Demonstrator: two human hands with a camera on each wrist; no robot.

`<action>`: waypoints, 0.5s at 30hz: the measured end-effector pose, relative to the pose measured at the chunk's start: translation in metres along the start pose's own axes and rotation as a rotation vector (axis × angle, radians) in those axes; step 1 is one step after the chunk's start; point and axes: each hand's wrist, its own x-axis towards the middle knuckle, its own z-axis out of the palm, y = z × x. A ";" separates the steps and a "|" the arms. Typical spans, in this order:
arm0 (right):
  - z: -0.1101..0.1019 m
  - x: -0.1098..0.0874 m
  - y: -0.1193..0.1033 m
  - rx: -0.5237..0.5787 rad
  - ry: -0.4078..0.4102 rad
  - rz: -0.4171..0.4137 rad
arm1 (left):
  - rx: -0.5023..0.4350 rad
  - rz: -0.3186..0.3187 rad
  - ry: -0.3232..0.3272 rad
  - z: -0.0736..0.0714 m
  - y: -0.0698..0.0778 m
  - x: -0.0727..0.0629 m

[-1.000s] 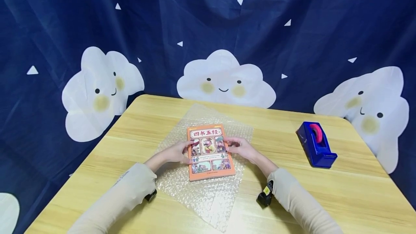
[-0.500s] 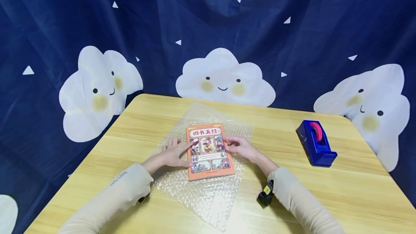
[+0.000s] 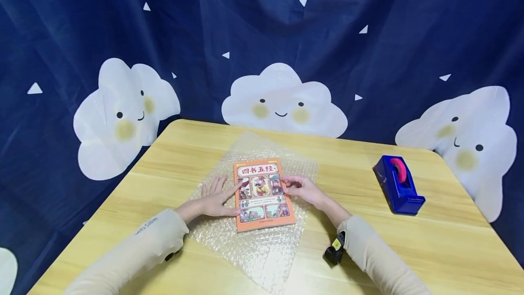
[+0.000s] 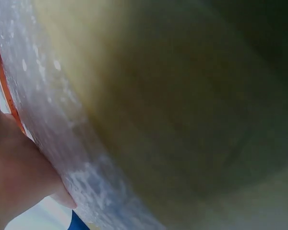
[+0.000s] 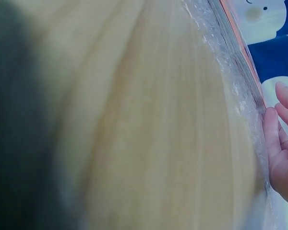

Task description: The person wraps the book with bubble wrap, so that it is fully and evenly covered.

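An orange comic-style book (image 3: pixel 267 200) lies face up on a sheet of clear bubble wrap (image 3: pixel 254 251) turned cornerwise on the table. My left hand (image 3: pixel 209 200) rests flat with fingers spread, its thumb and forefinger touching the book's left edge and the rest on the wrap. On the opposite side, my right hand (image 3: pixel 306 191) holds the right edge with bent fingers and thumb. The left wrist view shows a strip of the wrap (image 4: pixel 43 105) beside the hand (image 4: pixel 19 167). In the right wrist view the fingers (image 5: pixel 272 129) meet the book's page edge.
A blue tape dispenser (image 3: pixel 403 197) with a red roll (image 3: pixel 398 170) stands at the right of the wooden table (image 3: pixel 348 163). Behind the table hangs a dark blue curtain (image 3: pixel 262 22) with white clouds.
My left hand has moved a little left and its fingers have spread out onto the wrap. The right hand stays at the book's right edge. The book has barely shifted.
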 end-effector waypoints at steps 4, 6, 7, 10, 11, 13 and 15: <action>-0.001 0.000 -0.001 -0.016 0.003 -0.008 | -0.005 0.013 0.005 0.000 -0.001 0.001; -0.001 0.001 0.000 -0.030 -0.015 -0.023 | -0.013 0.021 0.003 -0.001 -0.001 0.000; -0.002 0.001 0.000 -0.037 -0.026 -0.028 | -0.020 0.026 0.001 -0.001 -0.001 -0.001; -0.002 0.000 0.001 -0.052 -0.045 -0.044 | -0.030 0.025 -0.008 -0.001 -0.001 -0.002; -0.002 -0.001 0.002 -0.054 -0.050 -0.050 | -0.030 0.023 -0.012 0.000 -0.001 -0.001; -0.002 -0.004 0.001 -0.068 -0.052 -0.059 | -0.026 0.017 -0.017 0.000 -0.001 -0.001; -0.001 -0.009 0.002 -0.097 -0.052 -0.077 | -0.020 0.012 -0.020 -0.001 0.000 0.000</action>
